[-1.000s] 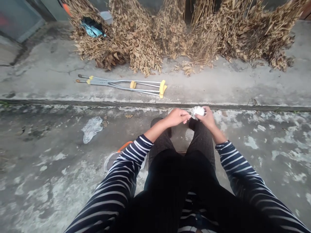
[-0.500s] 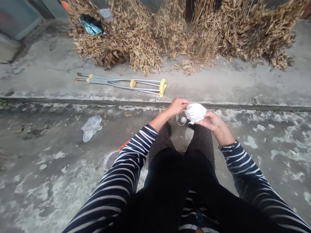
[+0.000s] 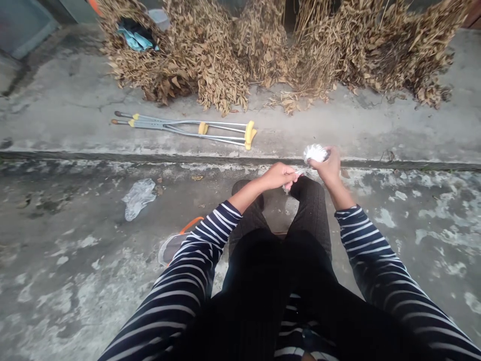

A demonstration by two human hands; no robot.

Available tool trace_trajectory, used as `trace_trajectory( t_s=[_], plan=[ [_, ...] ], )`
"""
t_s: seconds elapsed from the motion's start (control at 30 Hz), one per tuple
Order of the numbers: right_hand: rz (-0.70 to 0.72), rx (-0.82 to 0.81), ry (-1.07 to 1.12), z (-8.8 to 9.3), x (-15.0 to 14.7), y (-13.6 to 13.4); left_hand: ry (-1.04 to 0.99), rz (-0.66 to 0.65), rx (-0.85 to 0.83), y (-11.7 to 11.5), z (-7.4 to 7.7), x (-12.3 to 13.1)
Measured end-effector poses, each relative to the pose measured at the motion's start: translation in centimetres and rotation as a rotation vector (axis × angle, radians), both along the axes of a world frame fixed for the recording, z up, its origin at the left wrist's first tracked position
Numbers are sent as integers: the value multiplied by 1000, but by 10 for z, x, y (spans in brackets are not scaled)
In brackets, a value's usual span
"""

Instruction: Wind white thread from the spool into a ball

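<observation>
I sit with my knees apart over a concrete floor. My right hand (image 3: 328,168) is raised above my right knee, fingers closed round a small white coil of cord or wire (image 3: 314,152). My left hand (image 3: 278,175) is pinched shut just left of it, holding a thin strand that runs toward the coil. Both forearms wear dark sleeves with white stripes. The strand itself is too thin to make out well.
A pair of metal crutches with yellow pads (image 3: 188,130) lies on the raised concrete step ahead. Heaps of dry brown leaves (image 3: 263,50) line the back. A crumpled clear plastic bag (image 3: 138,196) lies to the left, an orange-rimmed item (image 3: 176,240) by my left leg.
My right hand has lifted the white coil up and to the right, turning it edge-on. My left hand has dropped slightly and stays pinched beside it.
</observation>
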State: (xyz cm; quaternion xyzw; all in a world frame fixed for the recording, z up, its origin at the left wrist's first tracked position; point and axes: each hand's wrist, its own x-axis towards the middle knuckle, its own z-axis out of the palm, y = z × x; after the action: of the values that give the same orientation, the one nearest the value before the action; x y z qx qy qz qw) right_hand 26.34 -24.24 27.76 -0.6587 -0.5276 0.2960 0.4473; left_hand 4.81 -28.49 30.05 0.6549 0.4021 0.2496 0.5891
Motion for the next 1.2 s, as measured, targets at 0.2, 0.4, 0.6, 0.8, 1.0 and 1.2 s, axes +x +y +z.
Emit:
trace_trajectory(
  t_s=[0.2,0.4,0.6,0.8,1.0,1.2],
  plan=[
    [382,-294,6,-9,3,-15,46,45,48,26,24,-16],
    [715,-520,640,20,-10,-41,51,173,116,41,20,-12],
    [642,-433,893,38,-19,-47,-62,357,73,37,-14,-8],
    [467,-280,906,53,-29,-38,-210,326,-19,5,-28,2],
    [184,-39,235,38,-24,-12,27,138,67,-7,-12,7],
    [162,-236,309,15,-13,-3,105,21,167,3,26,-5]
  ],
)
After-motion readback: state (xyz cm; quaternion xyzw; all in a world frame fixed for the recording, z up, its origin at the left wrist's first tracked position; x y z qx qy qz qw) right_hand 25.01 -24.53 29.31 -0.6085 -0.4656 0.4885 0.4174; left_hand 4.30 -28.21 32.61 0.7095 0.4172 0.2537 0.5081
